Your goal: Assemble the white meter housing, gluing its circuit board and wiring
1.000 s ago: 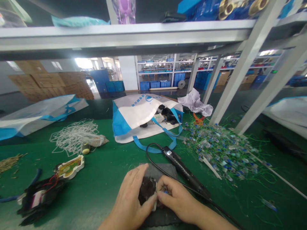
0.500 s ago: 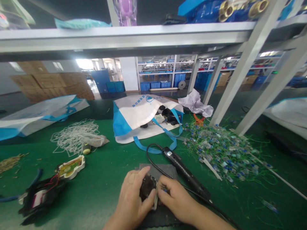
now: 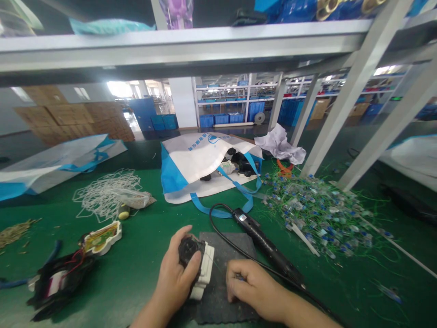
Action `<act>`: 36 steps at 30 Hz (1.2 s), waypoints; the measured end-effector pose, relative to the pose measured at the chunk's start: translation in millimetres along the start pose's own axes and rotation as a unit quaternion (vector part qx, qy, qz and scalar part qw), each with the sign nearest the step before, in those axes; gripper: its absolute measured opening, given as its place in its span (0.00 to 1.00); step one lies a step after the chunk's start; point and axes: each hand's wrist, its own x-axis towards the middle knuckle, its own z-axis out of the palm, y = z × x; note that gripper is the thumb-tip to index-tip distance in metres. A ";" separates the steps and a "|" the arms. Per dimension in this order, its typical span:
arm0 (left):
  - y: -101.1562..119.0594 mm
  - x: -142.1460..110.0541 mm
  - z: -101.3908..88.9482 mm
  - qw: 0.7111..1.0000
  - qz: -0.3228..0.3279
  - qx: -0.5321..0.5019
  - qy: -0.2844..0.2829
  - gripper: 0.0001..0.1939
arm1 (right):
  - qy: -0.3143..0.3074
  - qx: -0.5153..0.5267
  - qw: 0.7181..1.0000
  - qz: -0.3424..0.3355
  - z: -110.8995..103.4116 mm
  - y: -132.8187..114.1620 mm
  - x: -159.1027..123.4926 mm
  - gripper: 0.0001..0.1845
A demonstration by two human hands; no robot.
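Observation:
My left hand point(image 3: 179, 269) is wrapped round a black and white plastic device point(image 3: 204, 269), its round black part up and its white casing facing right. Over the dark mat point(image 3: 218, 300), my right hand point(image 3: 247, 287) is closed with curled fingers, apart from the device. A small bluish bit shows between those fingers, too hidden to name. Just beyond the right hand lies a black electric screwdriver point(image 3: 269, 250) with its cable. On the left, an opened black device point(image 3: 59, 282) is joined by red wires to a white casing with a circuit board point(image 3: 102, 238).
A white and blue bag point(image 3: 191, 168) holding black and white parts lies ahead. Green-wired pieces point(image 3: 324, 218) are heaped at right, below the shelf posts point(image 3: 355, 95). White bent wires point(image 3: 105, 191) and a yellow-black screwdriver handle point(image 3: 123, 211) lie left. A shelf point(image 3: 170, 54) spans above.
My left hand has moved left with the device and turned it, so its white casing shows. My right hand has come away from it, staying closed over the mat.

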 end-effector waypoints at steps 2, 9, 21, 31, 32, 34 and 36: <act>3.9 -0.3 1.3 1.000 0.008 0.002 -0.005 0.23 | -0.021 -0.019 1.000 0.013 -7.5 -3.2 -0.8 0.07; 12.2 -2.8 8.8 1.000 0.005 0.012 -0.022 0.25 | -0.029 -0.228 0.973 0.003 -34.2 -25.6 -13.2 0.08; -0.8 12.2 -4.1 0.998 -0.051 0.005 0.027 0.20 | 0.021 -0.249 0.959 0.137 -45.5 -8.4 -77.9 0.11; 16.3 -1.6 5.4 0.991 0.077 0.085 -0.071 0.22 | 0.104 -0.359 0.909 0.186 -141.4 -22.1 -97.5 0.09; 16.7 -2.6 3.8 0.988 0.095 0.094 -0.081 0.23 | 0.196 -0.406 0.868 0.209 -155.7 -24.0 -95.2 0.08; 17.6 -3.2 0.0 0.983 0.116 0.110 -0.091 0.23 | 0.373 -0.529 0.721 0.249 -173.8 -26.4 -92.2 0.18; 18.4 -2.0 -3.5 0.979 0.128 0.118 -0.102 0.22 | 0.425 -0.579 0.660 0.221 -169.8 -27.6 -89.8 0.29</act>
